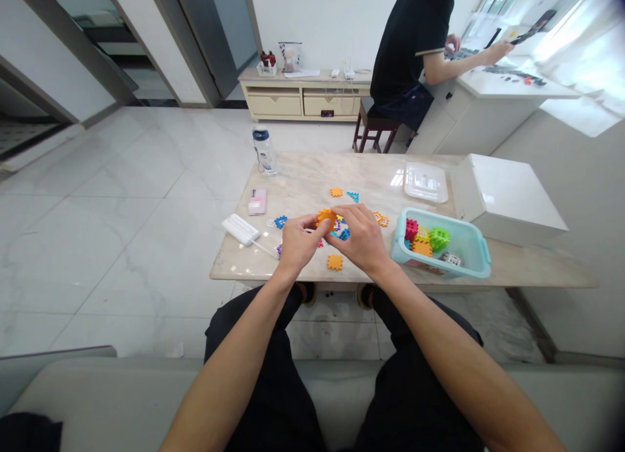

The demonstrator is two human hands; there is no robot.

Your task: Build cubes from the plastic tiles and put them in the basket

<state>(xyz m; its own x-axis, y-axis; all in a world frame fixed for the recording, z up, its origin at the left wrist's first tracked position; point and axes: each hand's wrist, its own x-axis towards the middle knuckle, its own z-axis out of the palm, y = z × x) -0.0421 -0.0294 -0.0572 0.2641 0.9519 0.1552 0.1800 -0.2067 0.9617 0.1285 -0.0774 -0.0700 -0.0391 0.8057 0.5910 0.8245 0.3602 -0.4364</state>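
- Gripping an orange toothed piece (pixel 326 220) with both hands, above the near middle of the marble-look table (pixel 303 178).
- Left hand (pixel 300 243): thumb and fingers closed on piece, left side.
- Right hand (pixel 360 238): narrow pinch, fingertips on piece's right edge.
- Loose pieces partly hidden under the hands, incl. dark blue piece (pixel 345 234).
- Orange square (pixel 336 192) beyond hands, blue triangle (pixel 353 196) just right of it; second orange square (pixel 334 262) at near side.
- Left of hands: blue piece (pixel 280 222), white device (pixel 241 229), pink box (pixel 258 202); bottle (pixel 265 154) at far left, upright.
- Right: orange pieces (pixel 381 219), then light-blue bin (pixel 473 260) holding red, yellow, green, orange and grey-white pieces.
- Clear lid (pixel 426 182) beyond bin; white box (pixel 512 191) far right of it.
- Far right: co-worker (pixel 413 42) in dark top, seated on stool (pixel 371 123) at white counter (pixel 488 107).
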